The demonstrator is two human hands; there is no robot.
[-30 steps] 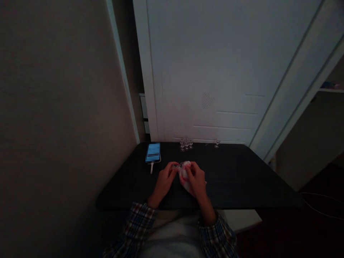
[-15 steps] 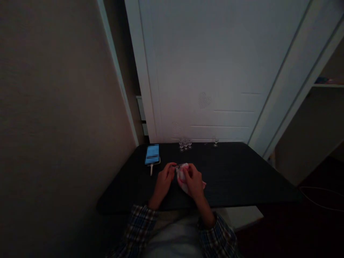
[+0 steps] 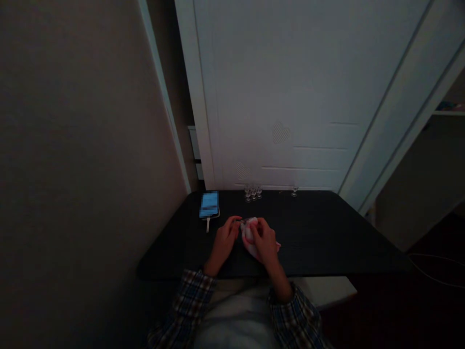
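My right hand (image 3: pixel 266 241) is closed on a pink-and-white cloth (image 3: pixel 251 248), bunched under the fingers and hanging down toward the table. To its left, the fingertips of my left hand (image 3: pixel 225 241) pinch a small clear glass (image 3: pixel 243 221), which reaches to the top edge of the cloth. Dim light and the fingers hide most of its shape. Both hands are close together above the near middle of the black table (image 3: pixel 319 237).
Several small stemmed glasses (image 3: pixel 253 194) stand grouped at the table's back edge, with a single stemmed glass (image 3: pixel 294 192) farther right. A lit phone (image 3: pixel 209 204) with a white cable (image 3: pixel 208 225) lies at the left. Behind rises a white panelled door (image 3: pixel 272 87).
The whole view has shifted slightly, so the table and hands appear a little higher and to the right. Both hands keep their grip on the glass and cloth.
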